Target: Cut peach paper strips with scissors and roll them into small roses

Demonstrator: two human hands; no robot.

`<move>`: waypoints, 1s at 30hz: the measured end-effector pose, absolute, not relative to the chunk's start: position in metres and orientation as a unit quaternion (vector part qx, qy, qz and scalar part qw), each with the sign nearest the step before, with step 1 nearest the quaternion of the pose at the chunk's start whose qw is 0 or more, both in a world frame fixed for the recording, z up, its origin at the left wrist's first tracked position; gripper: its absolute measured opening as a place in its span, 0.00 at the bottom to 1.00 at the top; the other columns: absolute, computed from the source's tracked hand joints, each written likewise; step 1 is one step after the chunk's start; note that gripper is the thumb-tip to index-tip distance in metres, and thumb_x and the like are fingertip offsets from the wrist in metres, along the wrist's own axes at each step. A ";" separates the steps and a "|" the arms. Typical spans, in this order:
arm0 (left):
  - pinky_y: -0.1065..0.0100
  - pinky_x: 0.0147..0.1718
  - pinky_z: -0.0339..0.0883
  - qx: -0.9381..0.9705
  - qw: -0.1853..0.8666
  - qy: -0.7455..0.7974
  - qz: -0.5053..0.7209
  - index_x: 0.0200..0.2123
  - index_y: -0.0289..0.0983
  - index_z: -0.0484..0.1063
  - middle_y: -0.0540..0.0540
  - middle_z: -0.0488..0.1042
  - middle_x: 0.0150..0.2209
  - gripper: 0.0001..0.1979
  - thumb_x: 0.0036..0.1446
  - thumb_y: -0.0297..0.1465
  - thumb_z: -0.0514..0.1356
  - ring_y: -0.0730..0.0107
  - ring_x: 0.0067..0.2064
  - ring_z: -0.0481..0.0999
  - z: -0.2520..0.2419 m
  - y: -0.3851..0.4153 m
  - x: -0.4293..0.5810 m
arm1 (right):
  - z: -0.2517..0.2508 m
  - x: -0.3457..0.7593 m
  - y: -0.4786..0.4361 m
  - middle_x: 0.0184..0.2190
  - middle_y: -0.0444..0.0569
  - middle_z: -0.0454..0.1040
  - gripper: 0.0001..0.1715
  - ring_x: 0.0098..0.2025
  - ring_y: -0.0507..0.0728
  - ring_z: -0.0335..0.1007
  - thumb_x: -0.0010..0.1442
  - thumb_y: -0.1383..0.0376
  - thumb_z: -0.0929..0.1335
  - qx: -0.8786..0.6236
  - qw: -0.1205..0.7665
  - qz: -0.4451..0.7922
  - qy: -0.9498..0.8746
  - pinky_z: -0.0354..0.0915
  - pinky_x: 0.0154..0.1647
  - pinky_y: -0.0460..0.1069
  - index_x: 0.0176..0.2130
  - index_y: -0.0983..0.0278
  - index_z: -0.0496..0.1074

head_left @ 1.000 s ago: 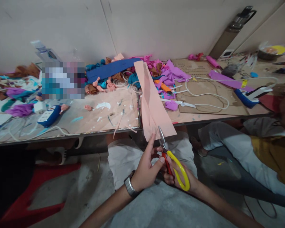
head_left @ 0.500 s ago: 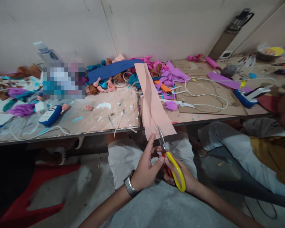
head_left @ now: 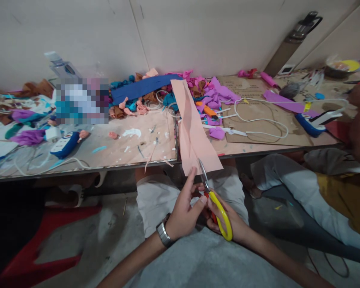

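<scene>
Here the strip is stretched from the heap at the back of the bench out past the front edge, its near end hung above the lap. At the left hand that near edge is met: the index fingertip is laid against it, the thumb is set apart and pointed toward the scissors, and the other fingers are curled partly out of sight, so whether the strip is truly pinched there cannot be told. By the right hand the scissors are gripped, fingers wrapped about the handles, with a blade laid over the strip's near end; whether the other blade is passed underneath cannot be made out. And the strip itself: thin, matte and creased, it can be judged very light and soft, with just enough stiffness for the overhung end to be carried fairly flat. Little slipping is to be expected from that dull surface, but easy creasing and tearing are, particularly if it is tugged against the blade. The best hold is offered, it seems, at the near edge, left of the blade, by a light pinch of thumb and index finger, fingertips kept well clear of the steel.
</scene>
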State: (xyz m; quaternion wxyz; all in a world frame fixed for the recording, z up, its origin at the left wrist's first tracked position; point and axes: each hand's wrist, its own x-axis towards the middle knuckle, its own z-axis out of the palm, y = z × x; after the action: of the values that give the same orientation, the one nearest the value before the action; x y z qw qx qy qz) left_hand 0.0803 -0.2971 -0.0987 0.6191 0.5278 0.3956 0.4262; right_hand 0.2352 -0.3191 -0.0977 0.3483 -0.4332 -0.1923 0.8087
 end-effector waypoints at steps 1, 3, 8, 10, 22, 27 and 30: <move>0.56 0.63 0.62 0.528 0.618 0.397 0.427 0.74 0.43 0.41 0.37 0.65 0.65 0.39 0.68 0.39 0.58 0.58 0.62 0.69 -0.099 -0.297 0.080 | -0.099 0.235 -0.320 0.23 0.35 0.68 0.51 0.14 0.42 0.53 0.50 0.42 0.77 -0.436 0.350 0.807 -0.191 0.46 0.14 0.39 0.63 0.53 0.58; 0.56 0.63 0.62 0.525 0.620 0.399 0.426 0.75 0.43 0.41 0.37 0.64 0.66 0.39 0.68 0.39 0.58 0.58 0.61 0.69 -0.099 -0.297 0.080 | -0.104 0.234 -0.321 0.23 0.36 0.68 0.52 0.14 0.43 0.53 0.50 0.41 0.77 -0.439 0.349 0.805 -0.193 0.46 0.14 0.39 0.64 0.53 0.56; 0.55 0.63 0.63 0.522 0.621 0.403 0.424 0.75 0.43 0.41 0.37 0.63 0.66 0.39 0.68 0.39 0.58 0.58 0.59 0.70 -0.098 -0.296 0.080 | -0.112 0.234 -0.323 0.22 0.37 0.69 0.50 0.13 0.44 0.54 0.54 0.41 0.74 -0.437 0.351 0.798 -0.222 0.49 0.13 0.40 0.65 0.55 0.56; 0.55 0.63 0.62 0.519 0.622 0.406 0.423 0.74 0.44 0.41 0.37 0.62 0.67 0.39 0.67 0.39 0.58 0.59 0.60 0.70 -0.098 -0.297 0.080 | -0.112 0.234 -0.323 0.21 0.37 0.70 0.49 0.13 0.45 0.55 0.55 0.42 0.74 -0.436 0.350 0.795 -0.236 0.50 0.13 0.41 0.66 0.55 0.56; 0.48 0.63 0.64 0.491 0.641 0.418 0.415 0.75 0.45 0.40 0.36 0.65 0.64 0.41 0.66 0.41 0.59 0.54 0.61 0.70 -0.094 -0.298 0.081 | -0.119 0.234 -0.325 0.22 0.38 0.71 0.39 0.14 0.46 0.59 0.61 0.41 0.69 -0.436 0.339 0.786 -0.278 0.53 0.13 0.40 0.62 0.56 0.59; 0.50 0.64 0.64 0.491 0.646 0.408 0.417 0.75 0.45 0.39 0.37 0.68 0.61 0.42 0.66 0.41 0.59 0.56 0.60 0.70 -0.096 -0.297 0.081 | -0.113 0.235 -0.324 0.23 0.39 0.73 0.42 0.13 0.46 0.59 0.59 0.39 0.70 -0.437 0.330 0.790 -0.278 0.52 0.13 0.40 0.63 0.57 0.59; 0.52 0.64 0.63 0.496 0.640 0.400 0.429 0.74 0.44 0.40 0.37 0.66 0.64 0.40 0.67 0.40 0.58 0.58 0.59 0.71 -0.099 -0.296 0.081 | -0.105 0.235 -0.322 0.21 0.38 0.71 0.46 0.14 0.47 0.60 0.55 0.39 0.73 -0.439 0.326 0.803 -0.238 0.52 0.14 0.40 0.62 0.56 0.59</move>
State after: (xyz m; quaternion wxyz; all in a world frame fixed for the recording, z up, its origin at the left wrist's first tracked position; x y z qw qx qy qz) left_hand 0.0810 -0.2964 -0.0990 0.6404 0.4964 0.3997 0.4285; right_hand 0.2354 -0.3218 -0.1047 0.3259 -0.4389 -0.2378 0.8029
